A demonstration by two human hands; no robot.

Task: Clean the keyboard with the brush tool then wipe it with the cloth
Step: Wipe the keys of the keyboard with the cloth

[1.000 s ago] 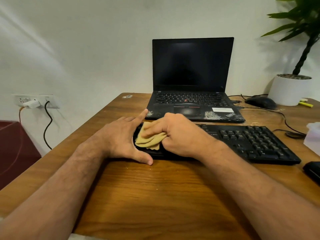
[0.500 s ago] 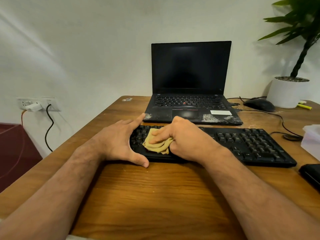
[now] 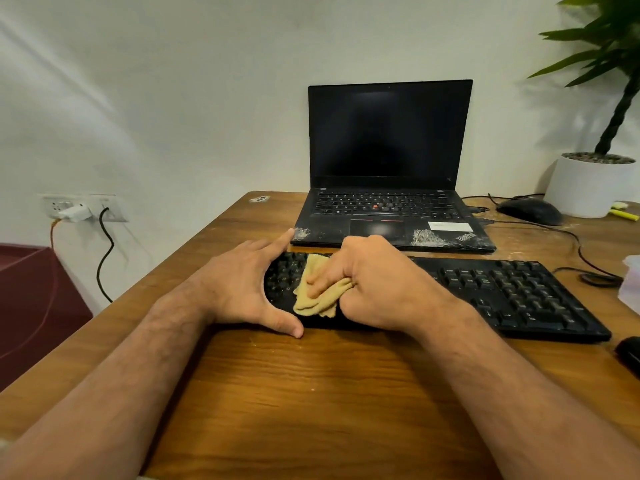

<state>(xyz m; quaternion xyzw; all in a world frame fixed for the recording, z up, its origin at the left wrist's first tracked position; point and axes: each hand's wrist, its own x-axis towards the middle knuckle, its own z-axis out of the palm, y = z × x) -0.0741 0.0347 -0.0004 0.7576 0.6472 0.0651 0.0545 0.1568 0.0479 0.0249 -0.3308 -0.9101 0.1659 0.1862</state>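
Note:
A black keyboard (image 3: 512, 296) lies across the wooden desk (image 3: 311, 393) in front of me. My right hand (image 3: 377, 285) is closed on a crumpled yellow cloth (image 3: 313, 292) and presses it onto the keys near the keyboard's left end. My left hand (image 3: 242, 282) clasps that left end, thumb at the front edge and forefinger along the back edge. No brush tool is in view.
An open black laptop (image 3: 388, 209) stands just behind the keyboard. A black mouse (image 3: 530, 211), cables, and a white plant pot (image 3: 588, 185) sit at the back right. Another dark object (image 3: 628, 351) and a pale box (image 3: 630, 282) lie at the right edge.
My right hand has slid the cloth a little to the right along the keys, uncovering the leftmost keys. My left hand has stayed on the keyboard's left end.

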